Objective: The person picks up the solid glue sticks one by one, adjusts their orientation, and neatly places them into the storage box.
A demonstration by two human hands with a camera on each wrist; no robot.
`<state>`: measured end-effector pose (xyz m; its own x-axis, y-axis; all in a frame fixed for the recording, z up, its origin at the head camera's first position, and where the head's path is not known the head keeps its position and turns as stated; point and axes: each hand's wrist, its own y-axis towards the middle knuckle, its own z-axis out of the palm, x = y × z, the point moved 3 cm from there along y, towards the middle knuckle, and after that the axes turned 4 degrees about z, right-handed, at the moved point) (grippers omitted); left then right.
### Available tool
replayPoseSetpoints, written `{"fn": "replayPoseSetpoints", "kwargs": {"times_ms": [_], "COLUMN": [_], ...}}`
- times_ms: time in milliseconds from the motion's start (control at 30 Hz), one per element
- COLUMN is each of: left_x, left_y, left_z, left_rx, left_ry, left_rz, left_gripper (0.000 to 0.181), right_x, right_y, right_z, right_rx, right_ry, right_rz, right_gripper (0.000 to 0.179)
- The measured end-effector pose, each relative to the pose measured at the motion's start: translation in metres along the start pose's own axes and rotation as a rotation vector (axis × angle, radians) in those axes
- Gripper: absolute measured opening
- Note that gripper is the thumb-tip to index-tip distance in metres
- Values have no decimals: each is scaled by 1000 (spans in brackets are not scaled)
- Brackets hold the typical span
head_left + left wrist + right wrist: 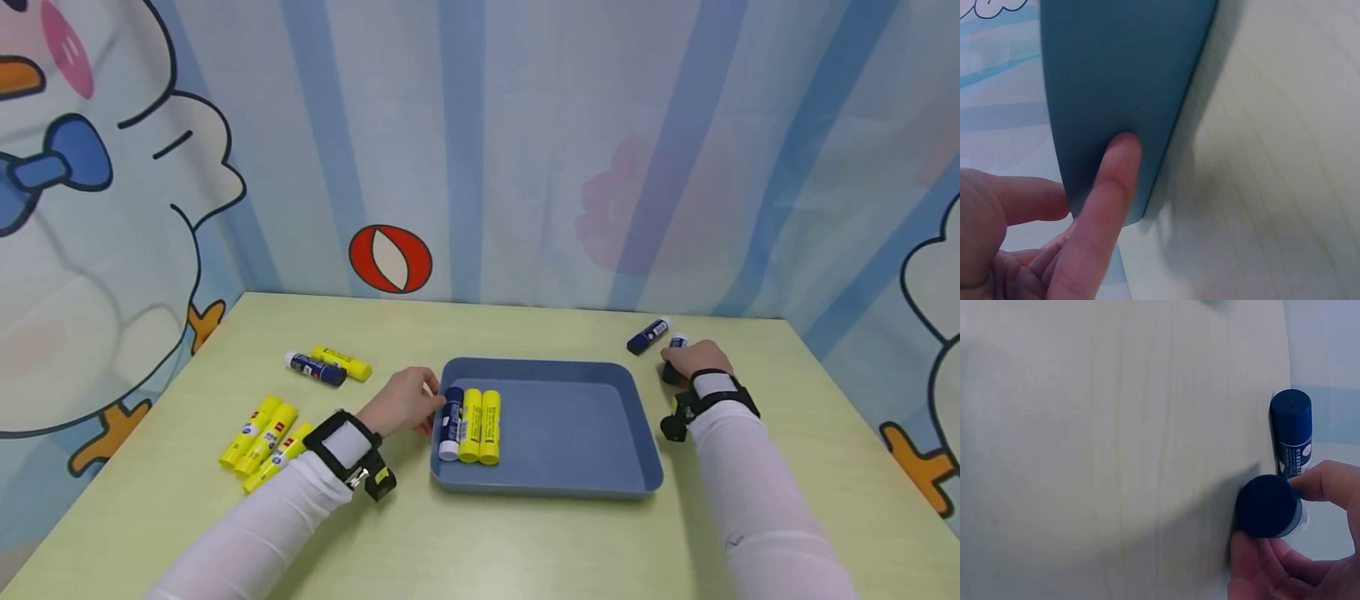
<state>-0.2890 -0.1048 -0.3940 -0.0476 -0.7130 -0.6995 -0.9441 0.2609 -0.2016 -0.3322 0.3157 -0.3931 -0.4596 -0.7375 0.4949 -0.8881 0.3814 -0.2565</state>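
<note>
My left hand (pixel 402 402) is at the left side of a grey-blue tray (pixel 570 425). In the left wrist view, a fingertip (pixel 1124 147) presses the tray's outer wall while another finger lies at its rim, pinching the edge. Inside the tray, along its left wall, a dark blue glue stick (pixel 451 423) lies beside two yellow glue sticks (pixel 470 426). My right hand (pixel 699 359) pinches another dark blue glue stick (pixel 1267 506) at the right back of the table, thumb on one side and fingers on the other. Its white end shows past the fingers.
One more dark blue glue stick (pixel 648 336) lies behind my right hand. Left of the tray are a dark blue glue stick (pixel 315 367) touching a yellow one (pixel 342 363), and three yellow glue sticks (pixel 270 440) near my left forearm. A printed curtain (pixel 517 150) hangs behind the table.
</note>
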Motion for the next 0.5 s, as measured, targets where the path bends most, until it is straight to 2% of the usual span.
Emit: {"fn": "replayPoseSetpoints", "kwargs": {"times_ms": [167,500], "left_x": [0,2], "left_y": [-1,1], "left_z": [-2,-1], "left_rx": [2,17], "left_ry": [9,-4], "left_rz": [9,12], "left_gripper": [13,14], "right_x": [3,24], "right_y": [-5,-24], "right_z": [-8,-30], "right_rx": [14,10], "right_ry": [37,22], "right_rz": [-71,-287], "right_gripper": [47,44]}}
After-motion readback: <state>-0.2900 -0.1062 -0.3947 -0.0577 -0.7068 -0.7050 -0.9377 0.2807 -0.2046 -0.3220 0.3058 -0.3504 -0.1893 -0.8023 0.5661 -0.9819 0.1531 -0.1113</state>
